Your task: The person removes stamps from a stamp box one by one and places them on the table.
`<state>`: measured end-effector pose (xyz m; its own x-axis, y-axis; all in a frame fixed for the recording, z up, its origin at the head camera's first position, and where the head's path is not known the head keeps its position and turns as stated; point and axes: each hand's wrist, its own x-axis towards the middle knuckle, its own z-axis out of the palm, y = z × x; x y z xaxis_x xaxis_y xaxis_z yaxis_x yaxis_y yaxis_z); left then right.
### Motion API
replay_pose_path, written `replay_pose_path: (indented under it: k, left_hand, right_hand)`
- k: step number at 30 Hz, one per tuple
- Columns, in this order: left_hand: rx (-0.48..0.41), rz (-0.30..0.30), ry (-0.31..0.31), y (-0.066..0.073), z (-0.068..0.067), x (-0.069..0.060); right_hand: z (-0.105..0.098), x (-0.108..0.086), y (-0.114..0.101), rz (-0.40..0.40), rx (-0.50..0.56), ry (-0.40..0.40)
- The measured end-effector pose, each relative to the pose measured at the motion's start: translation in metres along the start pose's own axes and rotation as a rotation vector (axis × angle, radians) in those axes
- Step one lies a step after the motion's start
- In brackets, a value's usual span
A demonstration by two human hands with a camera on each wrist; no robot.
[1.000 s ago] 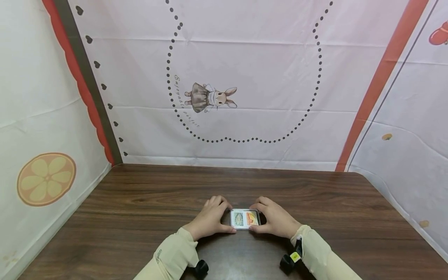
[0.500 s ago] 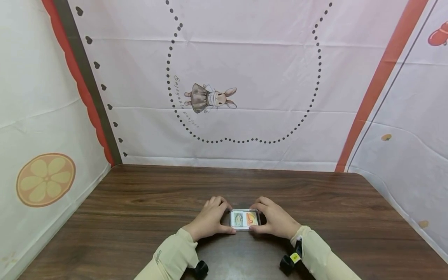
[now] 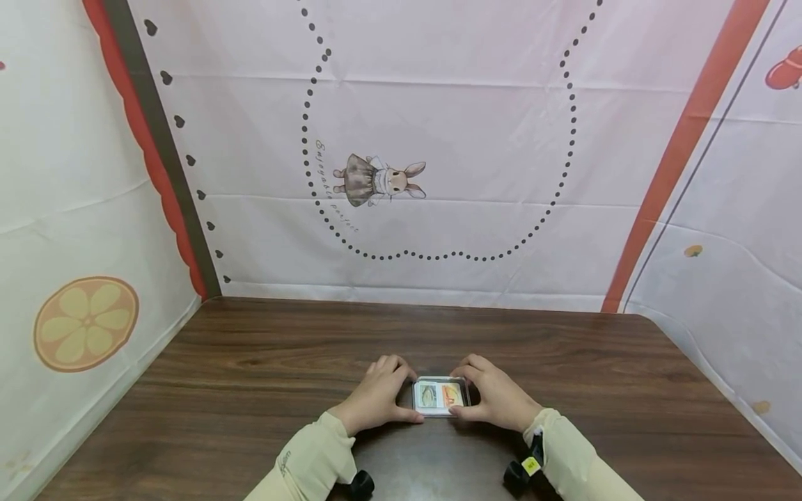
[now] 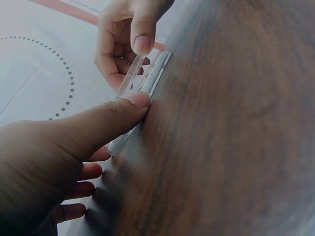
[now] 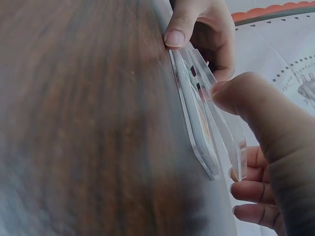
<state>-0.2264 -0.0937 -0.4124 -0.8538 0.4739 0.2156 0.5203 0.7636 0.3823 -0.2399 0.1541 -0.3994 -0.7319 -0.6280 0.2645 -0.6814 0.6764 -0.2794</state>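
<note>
A small clear plastic case [image 3: 440, 398] with colourful printed cards inside lies on the brown table between both hands. My left hand [image 3: 377, 395] grips its left end, the thumb on the near edge and fingers at the far edge. In the right wrist view, the transparent lid [image 5: 227, 129] stands tilted up from the base [image 5: 191, 115], leaving a wedge-shaped gap at the right end. My right hand [image 3: 496, 396] pinches that lid between thumb and fingers. From the left wrist view, the lid [image 4: 129, 76] also shows apart from the base [image 4: 158, 73].
The wood-grain tabletop [image 3: 282, 348] spreads around the hands. A white printed cloth [image 3: 489, 153] with a rabbit drawing rises behind the far edge, and similar cloth hangs at both sides. A black wrist camera [image 3: 516, 476] sits below the right sleeve.
The head view has shifted slightly. My right hand has moved a little, and the lid's right side looks slightly raised. My left hand keeps its hold on the case.
</note>
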Motion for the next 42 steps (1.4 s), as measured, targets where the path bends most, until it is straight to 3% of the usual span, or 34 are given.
replay_pose_path:
  k: [42]
  left_hand:
    - [0.0,-0.001,-0.016,0.0005,-0.0003,-0.0007]
  right_hand:
    - [-0.0003,-0.0018,0.0039,-0.009,0.005,0.008]
